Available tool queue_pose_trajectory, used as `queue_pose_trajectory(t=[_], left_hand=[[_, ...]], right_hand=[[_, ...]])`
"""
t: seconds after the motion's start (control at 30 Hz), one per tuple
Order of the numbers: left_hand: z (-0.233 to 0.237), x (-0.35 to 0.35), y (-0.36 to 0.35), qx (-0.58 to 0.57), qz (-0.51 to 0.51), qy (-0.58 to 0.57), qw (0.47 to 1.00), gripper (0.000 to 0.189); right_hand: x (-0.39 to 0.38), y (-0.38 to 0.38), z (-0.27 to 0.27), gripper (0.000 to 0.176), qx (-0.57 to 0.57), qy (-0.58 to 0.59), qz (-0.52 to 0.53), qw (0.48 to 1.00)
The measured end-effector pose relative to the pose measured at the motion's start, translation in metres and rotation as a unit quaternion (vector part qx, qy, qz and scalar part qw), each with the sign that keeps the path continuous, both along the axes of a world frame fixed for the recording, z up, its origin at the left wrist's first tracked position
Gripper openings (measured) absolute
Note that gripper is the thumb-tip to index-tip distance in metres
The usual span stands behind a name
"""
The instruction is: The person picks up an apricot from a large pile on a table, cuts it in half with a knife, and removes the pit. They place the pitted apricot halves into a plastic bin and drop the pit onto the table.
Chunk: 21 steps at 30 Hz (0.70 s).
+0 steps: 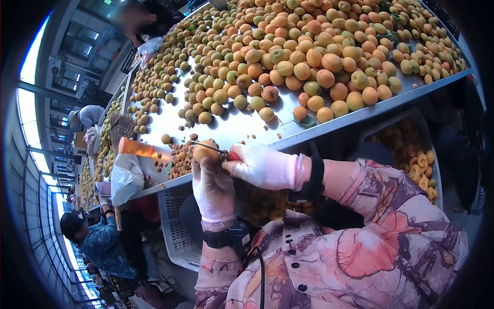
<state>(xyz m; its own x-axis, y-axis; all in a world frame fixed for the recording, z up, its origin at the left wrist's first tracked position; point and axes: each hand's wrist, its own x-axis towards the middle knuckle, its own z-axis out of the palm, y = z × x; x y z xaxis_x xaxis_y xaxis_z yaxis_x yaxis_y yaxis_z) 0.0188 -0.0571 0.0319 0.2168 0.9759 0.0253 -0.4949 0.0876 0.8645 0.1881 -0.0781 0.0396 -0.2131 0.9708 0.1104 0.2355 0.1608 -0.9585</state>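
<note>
Gloved in white, my left hand (212,189) grips an apricot (206,151) from below, its fingertips round the fruit's lower side. My right hand (253,166), also gloved, is closed on the red handle (235,153) of a small knife. The thin metal blade (201,144) lies across the upper part of the apricot. Both hands are close together at the near edge of the metal table (288,137). Just beyond them is a pile of apricot pits (181,158).
Many apricots (329,64) cover the table. An orange cup (136,147) lies near a white bag (127,177). A white crate (175,226) stands below the edge, and a crate of halved apricots (419,172) at right. A co-worker (103,242) is at left; others are farther away.
</note>
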Motion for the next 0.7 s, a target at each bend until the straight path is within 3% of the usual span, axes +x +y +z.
queue_pose_trajectory(t=[0.23, 0.47, 0.57, 0.7], left_hand=[[0.002, 0.013, -0.008, -0.006, 0.045, 0.019, 0.999, 0.036], [0.012, 0.019, -0.009, 0.042, 0.064, 0.095, 0.993, 0.035], [0.014, 0.014, -0.004, 0.068, 0.053, 0.164, 0.983, 0.045], [0.022, 0.017, 0.000, 0.112, 0.001, 0.076, 0.991, 0.065]], right_hand=[[-0.001, -0.006, 0.009, 0.039, -0.061, 0.054, 0.032, 0.996], [-0.006, -0.002, -0.002, 0.036, -0.062, 0.008, 0.033, 0.997], [-0.001, 0.003, -0.001, 0.034, -0.041, -0.009, 0.035, 0.998], [0.004, 0.005, 0.002, 0.027, 0.041, -0.003, -0.001, 0.999]])
